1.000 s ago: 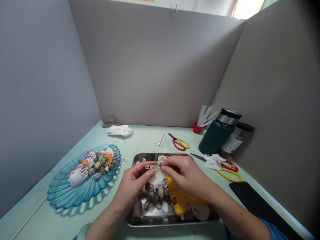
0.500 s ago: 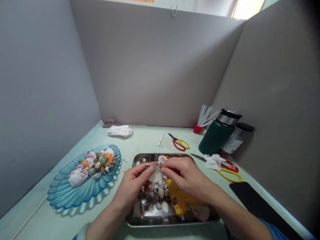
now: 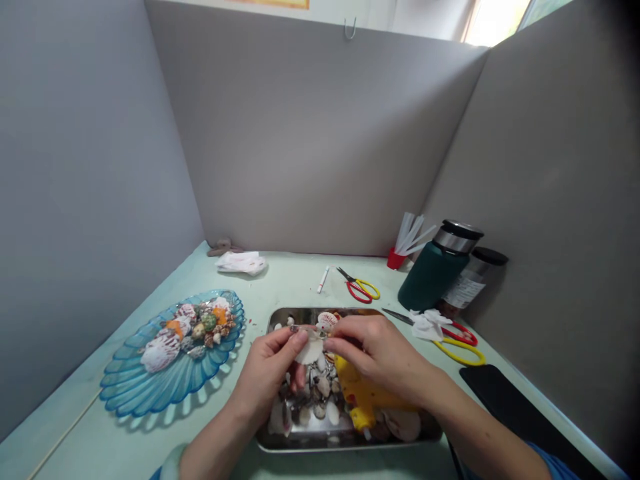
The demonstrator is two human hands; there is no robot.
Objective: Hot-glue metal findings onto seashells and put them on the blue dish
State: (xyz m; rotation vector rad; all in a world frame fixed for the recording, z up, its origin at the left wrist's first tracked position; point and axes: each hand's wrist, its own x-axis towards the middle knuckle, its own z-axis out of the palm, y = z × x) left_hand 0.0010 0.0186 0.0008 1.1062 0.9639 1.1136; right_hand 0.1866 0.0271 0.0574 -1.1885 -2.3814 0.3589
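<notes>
My left hand [image 3: 267, 373] and my right hand [image 3: 375, 353] meet over a metal tray [image 3: 350, 440] of loose shells. Together they pinch a flat white shell [image 3: 310, 350] and a thin silvery clip [image 3: 303, 328] that lies along its top edge. Both hands have their fingers closed on these. A yellow glue gun [image 3: 363, 400] lies in the tray under my right wrist. A ribbed pink and white shell [image 3: 327, 320] sits at the tray's far edge, just beyond my fingers.
A blue glass dish [image 3: 150, 390] with glued shells stands at left. Behind the tray lie small red and yellow scissors [image 3: 363, 288] and a white stick [image 3: 323, 279]. At right are larger scissors [image 3: 457, 340], white tissue [image 3: 425, 325], a green flask [image 3: 435, 267], a jar [image 3: 473, 280], a red cup [image 3: 395, 259] and a black slab [image 3: 515, 413].
The white shell sat lower between my fingers a second ago; it now shows below my fingertips again. My hands have barely shifted. The view has drifted slightly.
</notes>
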